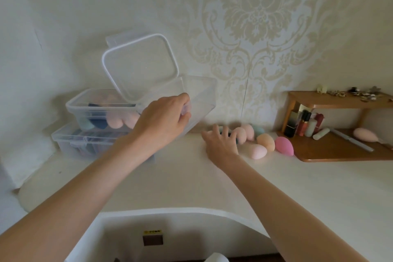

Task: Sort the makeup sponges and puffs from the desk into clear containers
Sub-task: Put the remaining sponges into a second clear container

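1. your left hand [163, 121] has its fingers [184, 110] pinched shut on the near rim of the empty clear plastic container [200, 100], tipping it off the surface [191, 187] so its mouth leans toward the loose sponges; the tilt looks meant to shorten the carry.
2. your right hand [221, 142] lies over the left end of the row of egg-shaped makeup sponges [263, 140] by the wall, fingers spread and curling down. something dark sits under them, but you cannot tell whether they have closed on it yet.
3. the row holds pale pink, mint, peach and bright pink sponges, touching one another on the surface, just left of the wooden shelf unit [340, 151].
4. behind your left hand a second clear lidded box [85, 110] rests on a third clear box [63, 140]; its lid [140, 66] is propped open and it already holds pink, blue and teal sponges, so the sorting seems partly done.
5. next, judge your grip gently: these sponges are soft and rounded and likely to roll if nudged.
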`<state>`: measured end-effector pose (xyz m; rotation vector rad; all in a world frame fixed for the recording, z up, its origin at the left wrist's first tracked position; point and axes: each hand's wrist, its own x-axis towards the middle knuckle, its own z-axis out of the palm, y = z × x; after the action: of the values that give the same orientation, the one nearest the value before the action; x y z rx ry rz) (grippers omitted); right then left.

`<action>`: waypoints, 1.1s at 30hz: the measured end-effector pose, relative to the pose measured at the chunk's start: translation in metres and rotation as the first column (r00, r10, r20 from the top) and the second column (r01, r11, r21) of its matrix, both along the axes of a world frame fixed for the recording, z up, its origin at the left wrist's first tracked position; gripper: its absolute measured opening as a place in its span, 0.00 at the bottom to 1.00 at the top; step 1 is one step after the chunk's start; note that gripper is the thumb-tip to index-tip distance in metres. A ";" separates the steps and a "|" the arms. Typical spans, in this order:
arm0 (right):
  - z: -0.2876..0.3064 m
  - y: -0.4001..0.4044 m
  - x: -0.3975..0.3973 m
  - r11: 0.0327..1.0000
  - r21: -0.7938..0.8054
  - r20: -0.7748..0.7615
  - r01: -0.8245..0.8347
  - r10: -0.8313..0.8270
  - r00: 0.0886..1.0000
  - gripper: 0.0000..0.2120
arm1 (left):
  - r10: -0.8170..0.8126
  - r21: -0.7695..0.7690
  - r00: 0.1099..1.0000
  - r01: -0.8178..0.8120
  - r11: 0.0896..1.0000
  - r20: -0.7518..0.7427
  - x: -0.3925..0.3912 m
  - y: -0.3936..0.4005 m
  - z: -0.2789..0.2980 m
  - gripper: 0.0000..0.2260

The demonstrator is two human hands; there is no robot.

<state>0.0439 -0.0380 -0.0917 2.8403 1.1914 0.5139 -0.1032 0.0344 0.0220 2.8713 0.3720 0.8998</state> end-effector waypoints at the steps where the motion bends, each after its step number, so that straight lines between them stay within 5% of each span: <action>1: 0.000 -0.012 0.008 1.000 -0.021 0.044 0.013 -0.012 0.999 0.18 | -0.007 0.005 1.000 0.007 1.000 -0.003 0.002 -0.004 -0.003 0.04; 8: 0.009 -0.063 0.035 0.991 -0.043 0.054 0.130 -0.128 0.990 0.24 | -0.205 -0.008 0.972 0.205 0.979 -0.111 0.020 -0.034 -0.038 0.10; 13: 0.012 -0.103 0.058 0.976 0.062 -0.012 0.210 -0.209 0.978 0.16 | -0.238 -0.044 0.931 0.235 0.971 -0.276 0.027 -0.022 -0.057 0.12; 17: 0.005 -0.124 0.070 0.956 0.264 -0.207 0.131 -0.076 0.975 0.14 | -0.369 -0.143 0.833 0.341 0.929 -0.413 0.024 -0.012 -0.067 0.04; 22: 0.006 -0.124 0.065 0.891 0.447 -0.192 0.086 0.001 0.981 0.12 | -0.354 -0.083 0.766 0.369 0.926 -0.536 0.030 -0.007 -0.071 0.07; 29: 0.035 -0.126 0.057 0.760 0.649 -0.234 0.046 0.142 0.962 0.11 | -0.430 -0.165 0.732 0.408 0.898 -0.529 0.048 -0.009 -0.067 0.08; 33: 0.071 -0.114 0.048 0.642 0.748 -0.452 0.167 0.308 0.837 0.12 | -0.473 -0.377 0.861 0.381 0.844 -0.189 0.052 -0.001 -0.050 0.13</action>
<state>0.0915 -0.1523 -0.0210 3.9054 1.4281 0.2198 -0.0515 0.0338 -0.0283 2.5974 -0.1070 0.3196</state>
